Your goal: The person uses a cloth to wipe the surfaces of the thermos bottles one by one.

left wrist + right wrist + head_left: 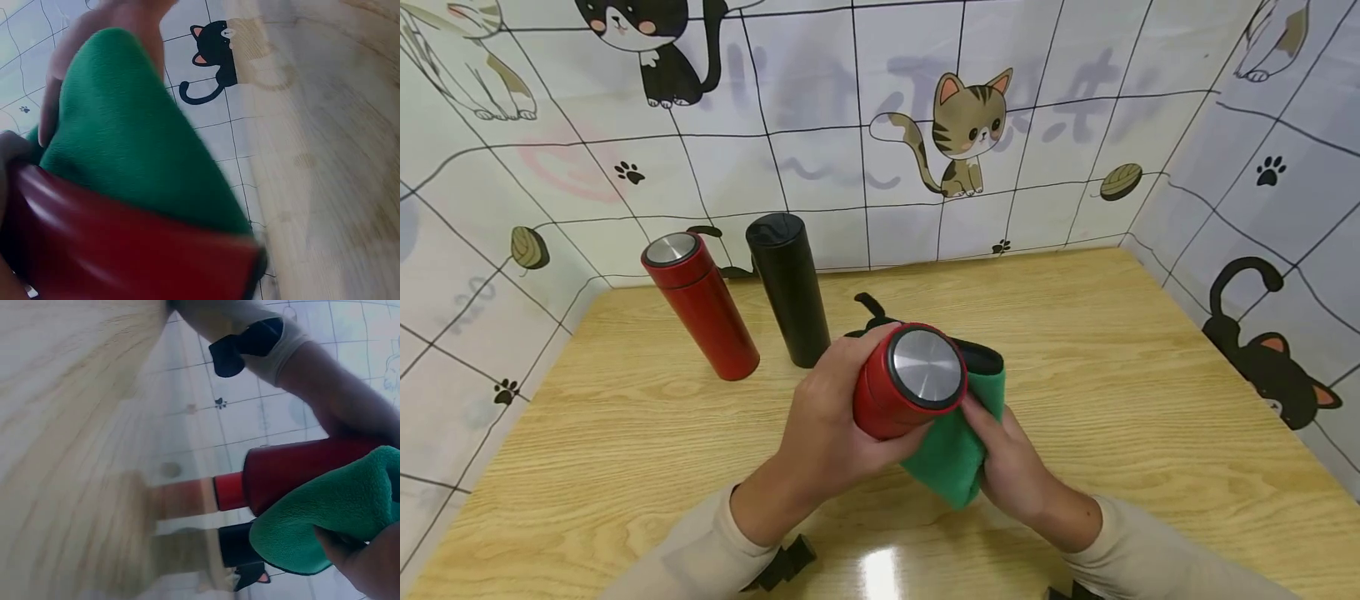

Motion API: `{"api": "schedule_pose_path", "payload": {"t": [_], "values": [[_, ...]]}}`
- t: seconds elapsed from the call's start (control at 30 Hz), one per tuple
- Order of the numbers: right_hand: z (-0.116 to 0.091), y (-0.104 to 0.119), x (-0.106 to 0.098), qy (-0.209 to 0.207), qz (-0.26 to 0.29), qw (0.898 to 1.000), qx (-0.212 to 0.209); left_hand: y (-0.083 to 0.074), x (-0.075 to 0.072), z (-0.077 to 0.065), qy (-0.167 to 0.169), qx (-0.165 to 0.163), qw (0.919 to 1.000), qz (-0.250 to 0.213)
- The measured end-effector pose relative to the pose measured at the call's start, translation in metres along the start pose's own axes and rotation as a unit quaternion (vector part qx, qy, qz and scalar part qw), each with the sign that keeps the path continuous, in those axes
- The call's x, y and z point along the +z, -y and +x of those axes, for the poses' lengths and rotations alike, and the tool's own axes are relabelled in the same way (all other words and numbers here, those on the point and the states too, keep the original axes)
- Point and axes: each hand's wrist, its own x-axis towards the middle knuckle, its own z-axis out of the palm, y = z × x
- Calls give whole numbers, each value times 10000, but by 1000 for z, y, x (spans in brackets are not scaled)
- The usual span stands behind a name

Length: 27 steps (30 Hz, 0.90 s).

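Note:
My left hand (827,425) grips a red thermos flask (876,396) above the table, its silver-topped lid tilted up toward the head camera. Against the flask's right side lies a green cloth (951,458), which my right hand (1018,475) pinches between thumb and fingers. A dark edge (981,357) shows at the cloth's top. In the left wrist view the cloth (125,137) drapes along the shiny red flask (144,250). The right wrist view shows the flask's base hanging clear of the tabletop, with the folded cloth (325,506) beside it.
Another red flask (703,308) with a silver top stands at the back left, and a black flask (793,292) stands to its right. Behind the held flask a black curved shape (871,307) is partly hidden. Cat-printed sheeting (820,167) borders the wooden table (1112,333).

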Motion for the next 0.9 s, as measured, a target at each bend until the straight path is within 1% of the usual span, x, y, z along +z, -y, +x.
{"api": "schedule_pose_path", "payload": {"t": [0.07, 0.13, 0.23, 0.3, 0.37, 0.47, 0.57, 0.63, 0.7, 0.77, 0.9], "values": [[1, -2, -1, -107, -128, 9991, 393, -1, -1, 2, -162, 68, 9980, -608], [3, -3, -3, -327, -215, 9955, 867, -1, -1, 3, -357, 84, 9930, -1122], [7, -5, -5, -661, -216, 9870, 1451, -1, -2, 2, -674, -14, 9863, -1507], [9, -7, -7, -828, -179, 9812, 1735, 0, -2, 1, -877, -81, 9816, -1693], [10, -9, -9, -895, -95, 9769, 1937, 0, -2, -1, -1017, -101, 9766, -1891], [10, -14, -12, -819, 149, 9731, 2146, 2, 0, -3, -1283, 50, 9677, -2168], [11, -19, -16, -741, 484, 9696, 2281, 3, 0, -2, -1566, 273, 9640, -2131], [12, -20, -17, -738, 703, 9667, 2346, 5, 0, -1, -1764, 336, 9629, -2016], [13, -21, -18, -748, 879, 9641, 2391, 8, -1, 2, -1871, 257, 9620, -1974], [13, -23, -20, -767, 1034, 9616, 2422, 10, -2, 3, -1896, 99, 9590, -2106], [13, -27, -23, -673, 1303, 9576, 2480, 9, 0, -3, -1832, -227, 9549, -2327]]}}
